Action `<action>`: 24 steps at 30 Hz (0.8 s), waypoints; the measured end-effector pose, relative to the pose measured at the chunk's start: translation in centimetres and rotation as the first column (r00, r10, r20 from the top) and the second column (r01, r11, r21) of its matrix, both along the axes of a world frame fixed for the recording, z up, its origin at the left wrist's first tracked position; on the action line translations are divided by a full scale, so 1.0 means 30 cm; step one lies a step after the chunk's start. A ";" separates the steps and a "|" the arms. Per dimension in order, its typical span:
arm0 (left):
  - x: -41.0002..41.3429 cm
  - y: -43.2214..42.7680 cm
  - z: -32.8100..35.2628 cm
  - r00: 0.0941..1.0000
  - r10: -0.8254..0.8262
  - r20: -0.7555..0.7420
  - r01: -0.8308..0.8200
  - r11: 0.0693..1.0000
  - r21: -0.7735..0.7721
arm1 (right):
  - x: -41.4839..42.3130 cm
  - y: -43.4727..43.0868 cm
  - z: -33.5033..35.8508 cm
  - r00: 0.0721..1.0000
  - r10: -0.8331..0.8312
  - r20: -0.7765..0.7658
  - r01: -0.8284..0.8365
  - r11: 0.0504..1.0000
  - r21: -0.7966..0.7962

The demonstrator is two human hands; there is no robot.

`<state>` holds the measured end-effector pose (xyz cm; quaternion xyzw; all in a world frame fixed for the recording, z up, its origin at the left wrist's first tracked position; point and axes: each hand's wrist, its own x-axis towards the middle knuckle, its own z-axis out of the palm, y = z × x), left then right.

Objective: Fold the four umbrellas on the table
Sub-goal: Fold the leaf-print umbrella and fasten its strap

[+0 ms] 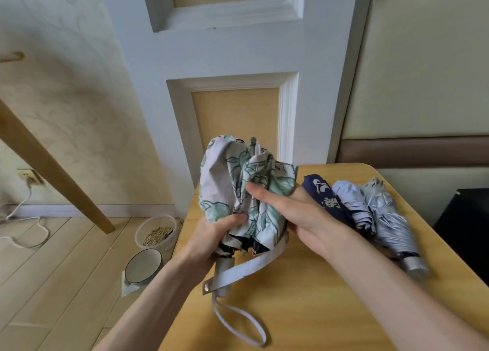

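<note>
Green-leafed fabric of the floral umbrella (238, 181) bunches unevenly above the left edge of the desk (304, 311); the left hand (219, 234) grips its base, the right hand (285, 210) pinches the pleats. If either grip slackens, the pleats could spring loose before the dangling strap (254, 266) wraps them.

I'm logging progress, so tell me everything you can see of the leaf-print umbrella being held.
The white fabric umbrella with green leaf print is collapsed but unrolled, its canopy bunched, dark lining showing below. It is held upright over the wooden table. The left hand grips its lower folds, the right hand pinches the pleats. Its pale strap hangs free.
</note>
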<state>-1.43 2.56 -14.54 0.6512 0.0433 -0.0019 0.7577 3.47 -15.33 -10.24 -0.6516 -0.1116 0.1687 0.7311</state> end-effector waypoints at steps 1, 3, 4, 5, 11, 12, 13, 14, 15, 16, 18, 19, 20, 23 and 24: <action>0.002 -0.013 -0.001 1.000 -0.015 -0.007 0.015 0.999 0.037 | -0.001 0.021 0.010 1.000 -0.013 -0.010 0.013 1.000 0.028; 0.006 -0.025 0.003 0.996 -0.085 -0.007 0.085 0.990 0.113 | 0.000 0.062 0.019 0.999 -0.029 -0.041 0.033 0.996 0.079; 0.005 -0.027 0.007 0.990 -0.142 -0.005 0.142 0.981 0.133 | 0.001 0.082 0.017 0.997 -0.023 -0.072 0.030 0.994 0.109; 0.001 -0.030 0.009 0.980 -0.201 -0.003 0.200 0.970 0.138 | 0.001 0.101 0.014 0.994 -0.003 -0.109 0.019 0.989 0.144; -0.017 -0.035 0.001 0.995 -0.076 0.068 0.066 0.988 0.139 | -0.013 0.164 0.006 0.970 0.123 -0.210 -0.065 0.962 0.265; -0.016 -0.023 -0.004 0.997 -0.027 0.073 0.016 0.990 0.143 | -0.014 0.166 0.003 0.974 0.130 -0.186 -0.080 0.964 0.254; -0.018 -0.011 -0.002 0.998 0.021 0.065 -0.030 0.989 0.144 | -0.014 0.162 -0.001 0.981 0.129 -0.147 -0.094 0.970 0.226; -0.016 0.009 -0.003 0.997 0.049 0.063 -0.057 0.989 0.138 | -0.012 0.155 0.000 0.988 0.118 -0.101 -0.098 0.978 0.187; -0.021 0.021 0.008 0.997 0.051 0.053 -0.058 0.988 0.145 | -0.007 0.145 0.004 0.993 0.101 -0.056 -0.092 0.985 0.147; -0.025 0.038 0.015 0.999 0.012 0.052 -0.020 0.989 0.146 | 0.001 0.133 0.013 0.996 0.088 -0.019 -0.085 0.990 0.112; -0.027 0.067 0.010 0.996 -0.075 0.042 0.070 0.990 0.124 | 0.015 0.102 0.040 0.994 0.102 0.031 -0.104 0.990 0.091; -0.034 0.064 0.029 0.992 -0.124 0.021 0.122 0.988 0.094 | 0.023 0.090 0.054 0.991 0.130 0.034 -0.133 0.984 0.121; -0.036 0.069 0.029 0.986 -0.166 0.011 0.164 0.983 0.081 | 0.029 0.079 0.066 0.988 0.153 0.021 -0.154 0.974 0.168; -0.039 0.061 0.043 0.969 -0.245 -0.039 0.248 0.966 0.072 | 0.075 0.075 0.066 0.993 0.117 -0.006 -0.112 0.964 0.242; -0.030 0.070 0.033 0.964 -0.262 -0.053 0.266 0.958 0.109 | 0.083 0.080 0.066 0.996 0.088 -0.001 -0.086 0.971 0.225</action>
